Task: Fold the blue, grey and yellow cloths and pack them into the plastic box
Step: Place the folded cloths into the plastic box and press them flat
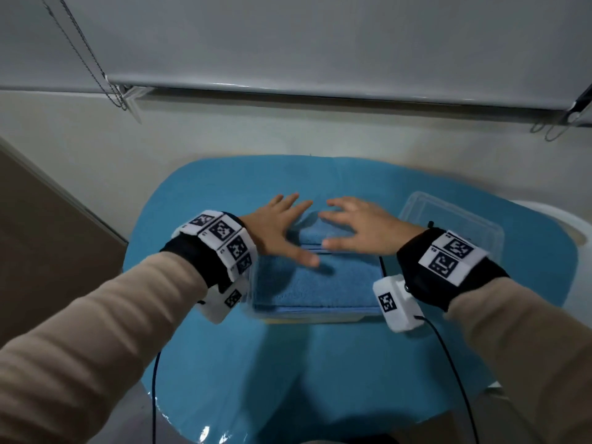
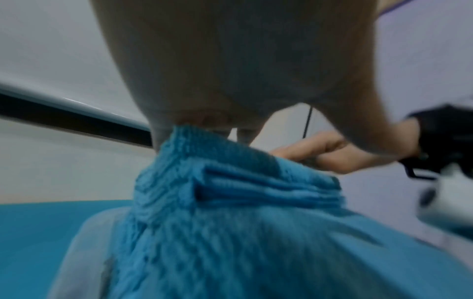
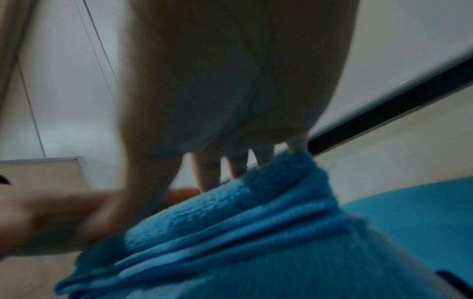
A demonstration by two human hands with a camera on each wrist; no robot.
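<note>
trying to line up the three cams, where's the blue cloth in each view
Head: the blue cloth lies folded at centre, in the box, under both flat hands.
Left wrist: it fills the lower middle, below the left hand.
Right wrist: it fills the lower right, below the right hand.
Shared landmark: the dark bar on the wall, seen in all three.

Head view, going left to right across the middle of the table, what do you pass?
Left hand pressing flat → folded blue cloth in the plastic box → right hand also flat on it → clear lid on the blue table cover.
</note>
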